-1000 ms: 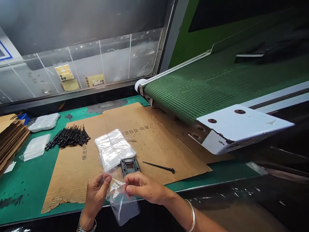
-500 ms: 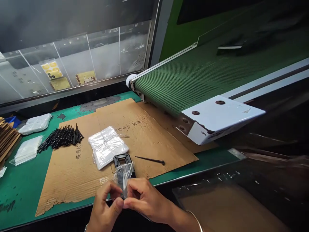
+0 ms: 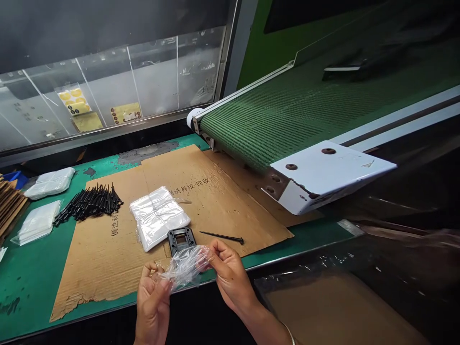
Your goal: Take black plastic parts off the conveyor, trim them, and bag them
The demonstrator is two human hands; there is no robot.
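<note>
My left hand (image 3: pixel 153 299) and my right hand (image 3: pixel 230 273) each pinch an end of a small clear plastic bag (image 3: pixel 187 266), stretched and crumpled between them just over the table's near edge. Just beyond the bag, a black rectangular plastic frame (image 3: pixel 180 239) lies on the brown cardboard sheet (image 3: pixel 108 258). A single black pin (image 3: pixel 222 237) lies to its right. A stack of clear bags (image 3: pixel 158 216) sits behind the frame.
A pile of black pins (image 3: pixel 88 203) lies at the left of the cardboard on the green table (image 3: pixel 28 287), with more clear bag stacks (image 3: pixel 36 223) and folded cardboard (image 3: pixel 9 206) further left. A green conveyor belt (image 3: pixel 287 120) with a white end bracket (image 3: pixel 330 172) overhangs at right.
The bag hung down between my hands, was bunched close between my fingertips, and is now pulled out sideways between them. My hands have spread apart. The view shifted slightly.
</note>
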